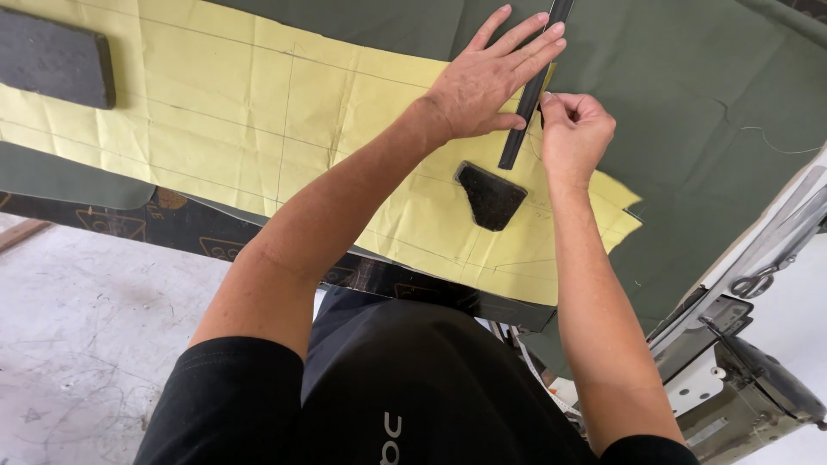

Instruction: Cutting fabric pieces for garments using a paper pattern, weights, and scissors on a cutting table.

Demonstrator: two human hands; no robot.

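Note:
A long yellow paper pattern (258,112) lies on dark green fabric (689,95) spread over a table. My left hand (491,77) presses flat, fingers spread, on a black ruler (527,95) that lies across the pattern's right end. My right hand (573,129) is just right of the ruler, fingers pinched together at its edge; what it pinches is too small to make out. A small dark trapezoid weight (489,196) sits on the paper below the ruler.
A dark rectangular block (56,58) rests on the pattern at far left. Scissors (756,282) and a sewing machine (749,387) are at the lower right. The table's front edge (198,232) runs above a grey concrete floor (95,327).

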